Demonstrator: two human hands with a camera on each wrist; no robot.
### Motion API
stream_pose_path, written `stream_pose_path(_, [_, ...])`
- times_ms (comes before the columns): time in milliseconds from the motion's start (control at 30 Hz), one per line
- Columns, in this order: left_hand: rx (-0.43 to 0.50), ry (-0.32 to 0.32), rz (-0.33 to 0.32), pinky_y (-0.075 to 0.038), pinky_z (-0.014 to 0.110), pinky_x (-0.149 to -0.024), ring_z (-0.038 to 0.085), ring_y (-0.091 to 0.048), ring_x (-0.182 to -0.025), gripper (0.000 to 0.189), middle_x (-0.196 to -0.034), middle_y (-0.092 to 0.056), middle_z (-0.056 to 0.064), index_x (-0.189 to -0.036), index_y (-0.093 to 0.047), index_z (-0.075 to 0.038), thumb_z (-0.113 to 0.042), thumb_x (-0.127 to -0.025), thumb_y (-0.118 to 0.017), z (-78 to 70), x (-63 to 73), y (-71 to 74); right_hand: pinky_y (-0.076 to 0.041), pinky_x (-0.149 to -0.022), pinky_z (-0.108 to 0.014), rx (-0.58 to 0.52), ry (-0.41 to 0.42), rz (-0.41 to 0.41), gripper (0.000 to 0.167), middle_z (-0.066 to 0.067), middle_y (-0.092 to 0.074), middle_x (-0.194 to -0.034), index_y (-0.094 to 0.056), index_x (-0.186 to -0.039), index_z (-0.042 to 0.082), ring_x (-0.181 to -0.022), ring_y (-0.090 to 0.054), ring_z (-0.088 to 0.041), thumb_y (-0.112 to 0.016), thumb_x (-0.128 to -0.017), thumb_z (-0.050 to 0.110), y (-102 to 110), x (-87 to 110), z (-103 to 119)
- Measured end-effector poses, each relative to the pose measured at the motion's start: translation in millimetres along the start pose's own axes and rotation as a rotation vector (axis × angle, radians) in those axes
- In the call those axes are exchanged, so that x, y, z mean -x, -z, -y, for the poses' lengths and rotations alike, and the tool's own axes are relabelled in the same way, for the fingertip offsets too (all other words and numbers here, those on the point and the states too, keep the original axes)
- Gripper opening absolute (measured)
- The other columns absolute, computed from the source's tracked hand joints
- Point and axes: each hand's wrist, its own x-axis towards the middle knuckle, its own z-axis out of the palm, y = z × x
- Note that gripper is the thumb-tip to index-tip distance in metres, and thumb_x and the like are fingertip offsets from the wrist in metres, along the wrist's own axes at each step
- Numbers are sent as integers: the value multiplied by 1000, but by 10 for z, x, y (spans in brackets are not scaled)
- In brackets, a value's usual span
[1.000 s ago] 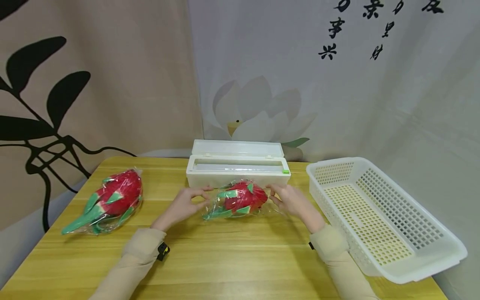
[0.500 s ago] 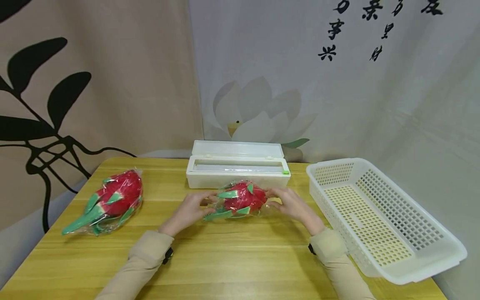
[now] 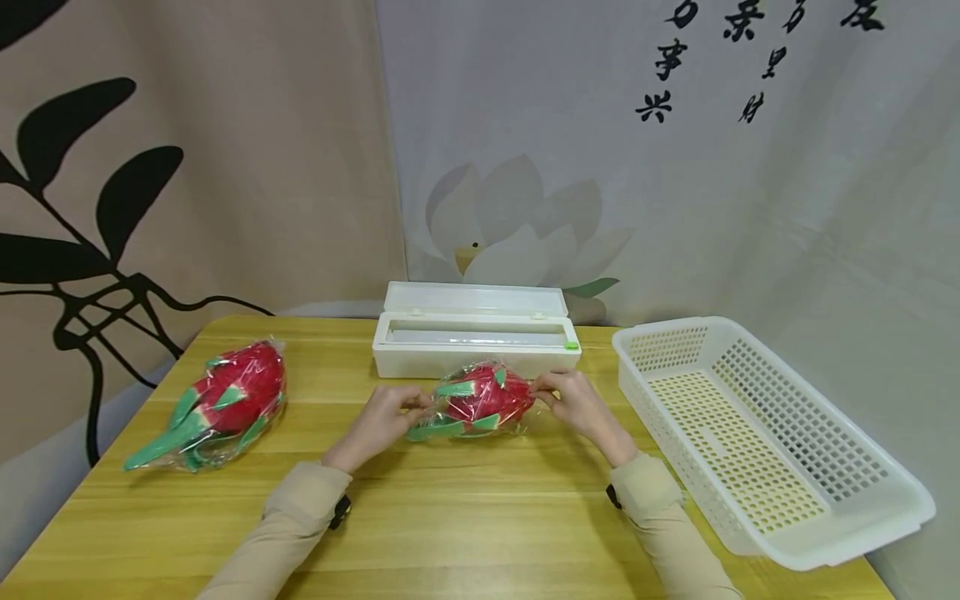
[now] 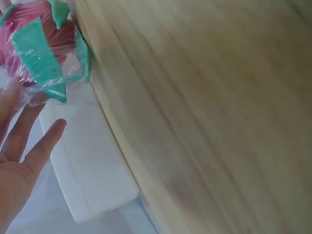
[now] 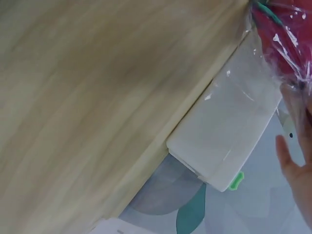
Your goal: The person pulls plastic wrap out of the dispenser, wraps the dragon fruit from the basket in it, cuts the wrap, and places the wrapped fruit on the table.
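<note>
A red dragon fruit [image 3: 487,396] with green scales, wrapped in clear cling film, lies in the middle of the table. My left hand [image 3: 382,425] pinches the film at its green, left end; the left wrist view shows thumb and finger on the gathered plastic [image 4: 31,92], with other fingers spread. On the opposite end, my right hand [image 3: 577,408] pinches the film close against the red skin. Part of that hand falls outside the right wrist view, where the wrapped fruit [image 5: 287,39] fills the upper corner. Right behind the fruit stands a white cling film dispenser [image 3: 412,360], lid raised.
Another film-wrapped dragon fruit [image 3: 243,379] lies at the left on the wooden table [image 3: 465,533]. A white perforated plastic basket [image 3: 862,525] stands along the right edge. Behind the table hangs a printed curtain [image 3: 300,167].
Both hands have closed in on the wrapped dragon fruit, the left moving right and the right moving slightly left. The loose film at its ends is drawn in. The fruit stays in place.
</note>
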Motion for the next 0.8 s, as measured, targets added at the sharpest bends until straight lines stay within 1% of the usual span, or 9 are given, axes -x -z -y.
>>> stream_pose_path(133, [38,22,-4,-58,24,-76,26,-72,-89,14,-93,-74,14,-90,-70,-2,8,-83,-65,1,4,1,-57,-64,-24,-69,-25,-8,7,-5,-74,-80,-72,-82,6,-73,-69,-15,-70,-82,-1,-9,-6,-10])
stream_pose_path(200, [74,53,2,-58,22,-71,23,-72,-86,14,-95,-74,15,-95,-69,-2,6,-85,-64,0,6,7,-57,-64,-23,-97,-38,-6,7,-7,-74,-81,-73,-84,5,-73,-70,-15,-69,-82,-1,-12,-7,-12])
stream_pose_path(333, [114,110,30,-50,19,-54,12,-66,-71,16,-92,-74,14,-104,-68,-3,0,-90,-60,-7,9,24,-58,-67,-26,-118,-55,32,9,-10,-75,-85,-74,-88,2,-77,-71,-18,-68,-84,-1,-5,1,7])
stream_pose_path(433, [83,121,45,-45,18,-50,8,-61,-67,19,-90,-74,12,-107,-69,-1,-1,-92,-58,-21,16,30,-59,-73,-31,-150,-91,83,13,-12,-75,-93,-74,-95,1,-84,-72,-22,-64,-87,0,1,9,24])
stream_pose_path(467, [67,121,49,-44,18,-49,8,-61,-68,20,-91,-74,12,-108,-69,-1,-2,-92,-58,-26,20,31,-59,-76,-33,-166,-108,101,14,-13,-75,-95,-74,-97,1,-87,-72,-23,-63,-88,1,6,13,27])
stream_pose_path(600, [19,112,68,-48,17,-57,15,-67,-83,22,-104,-72,14,-111,-69,-2,-2,-93,-57,-58,32,40,-58,-83,-37,-253,-165,191,22,-14,-72,-108,-70,-109,3,-100,-69,-28,-59,-94,15,59,31,35])
stream_pose_path(633, [14,115,77,-48,18,-58,16,-67,-83,22,-106,-72,15,-112,-69,-2,-3,-93,-57,-68,35,45,-57,-84,-38,-281,-167,220,25,-14,-71,-111,-69,-112,3,-102,-68,-28,-60,-94,18,80,38,32])
stream_pose_path(700, [8,126,101,-50,20,-61,15,-65,-76,23,-108,-71,15,-114,-68,-3,-7,-95,-55,-86,42,54,-57,-86,-40,-330,-158,282,31,-15,-69,-116,-65,-118,4,-105,-67,-29,-62,-93,21,126,51,15])
stream_pose_path(800, [-20,148,130,-55,28,-71,9,-59,-74,28,-111,-70,13,-118,-66,-5,-18,-98,-53,-112,56,58,-56,-86,-41,-386,-131,366,39,-15,-67,-119,-60,-126,4,-105,-67,-29,-66,-89,14,183,64,-14])
